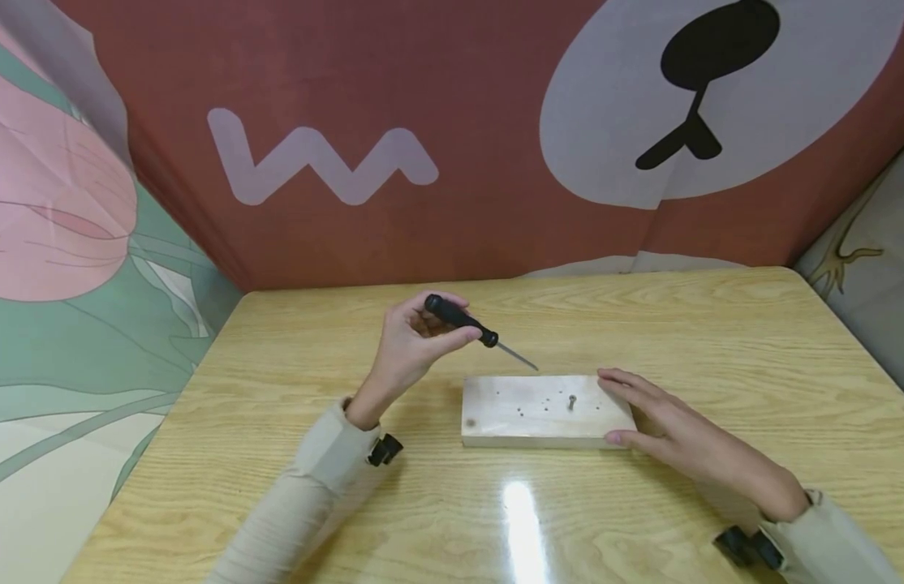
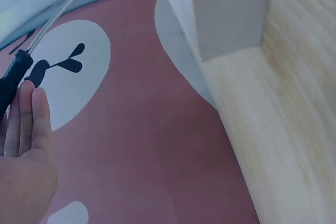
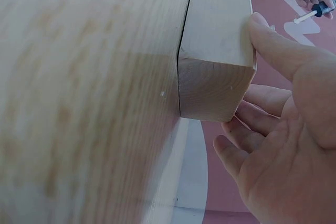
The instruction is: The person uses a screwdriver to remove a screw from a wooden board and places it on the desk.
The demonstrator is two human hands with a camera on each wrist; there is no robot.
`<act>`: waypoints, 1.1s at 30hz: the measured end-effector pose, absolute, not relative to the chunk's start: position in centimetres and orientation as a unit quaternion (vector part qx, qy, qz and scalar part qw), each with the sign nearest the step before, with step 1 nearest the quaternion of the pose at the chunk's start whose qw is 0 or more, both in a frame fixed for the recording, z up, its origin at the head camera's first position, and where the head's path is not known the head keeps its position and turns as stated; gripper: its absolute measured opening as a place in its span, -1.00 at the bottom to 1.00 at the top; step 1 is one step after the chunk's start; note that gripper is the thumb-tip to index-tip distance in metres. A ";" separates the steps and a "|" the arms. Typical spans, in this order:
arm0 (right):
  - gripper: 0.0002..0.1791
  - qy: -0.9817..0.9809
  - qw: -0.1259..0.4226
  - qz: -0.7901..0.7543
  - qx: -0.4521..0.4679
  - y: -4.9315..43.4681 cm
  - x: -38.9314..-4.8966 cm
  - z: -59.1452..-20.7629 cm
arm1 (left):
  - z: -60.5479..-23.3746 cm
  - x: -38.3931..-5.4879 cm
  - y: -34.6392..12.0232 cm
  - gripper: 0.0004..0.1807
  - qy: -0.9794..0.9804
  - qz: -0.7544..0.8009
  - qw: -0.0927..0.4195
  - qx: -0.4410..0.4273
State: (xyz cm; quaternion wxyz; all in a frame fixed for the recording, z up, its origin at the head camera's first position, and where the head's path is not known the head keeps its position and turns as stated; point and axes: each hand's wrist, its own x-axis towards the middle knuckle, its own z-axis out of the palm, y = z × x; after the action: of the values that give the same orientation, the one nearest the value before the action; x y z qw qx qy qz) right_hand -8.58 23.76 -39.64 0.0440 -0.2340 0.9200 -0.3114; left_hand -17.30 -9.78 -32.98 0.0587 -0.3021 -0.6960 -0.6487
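Pale wood makes up the block [image 1: 543,428], which lies flat on the bench [image 1: 299,349] between the two hands, its far-right end inside the right hand's hold. That right hand [image 1: 667,422] pinches it lightly, thumb against the near side and fingers reaching round the far side, and seems to be steadying it. The left hand [image 1: 406,345] grips a screwdriver [image 1: 459,318] by its black handle, held between thumb and fingers, with the metal shaft [image 1: 518,356] slanting down and across toward the right hand. A screw [image 1: 572,401] stands proud of the block's top, much nearer the right hand than the left; the screwdriver's tip is apart from it, off on its left-hand side by the block's far edge. The step in hand looks like lining up, with the block braced and the tool poised but not yet on the screw. Meeting the screw would call for the left hand to come across toward the right one and tip the shaft more upright over the screw's head, the right hand holding firm so the block does not turn. No box or tray shows around either hand; the closest to a container is the block itself, dotted with small dark holes [image 1: 597,408] between the hands. The screw appears seated in one such hole, though how deep it goes is hidden.
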 end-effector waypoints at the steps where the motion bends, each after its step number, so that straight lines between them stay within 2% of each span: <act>1: -0.23 0.920 0.045 -0.310 -0.234 23.7 -8.6 -39.6 | -32.9 -17.2 -9.7 -0.67 -0.693 -0.652 0.057 -0.302; 18: -0.23 0.918 0.048 -0.319 -0.232 23.9 -8.6 -39.7 | -31.5 -16.0 -7.0 -0.58 -0.647 -0.685 0.027 -0.332; 33: -0.23 0.918 0.054 -0.321 -0.228 23.8 -8.6 -39.6 | -31.6 -15.6 -4.1 -0.58 -0.672 -0.654 0.030 -0.347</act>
State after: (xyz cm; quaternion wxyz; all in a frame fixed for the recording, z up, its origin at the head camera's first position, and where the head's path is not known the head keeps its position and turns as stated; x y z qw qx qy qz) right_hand -8.57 23.78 -39.57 0.0537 -0.2275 0.9176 -0.3215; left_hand -15.56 -4.09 -31.62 0.0305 -0.3473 -0.6717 -0.6537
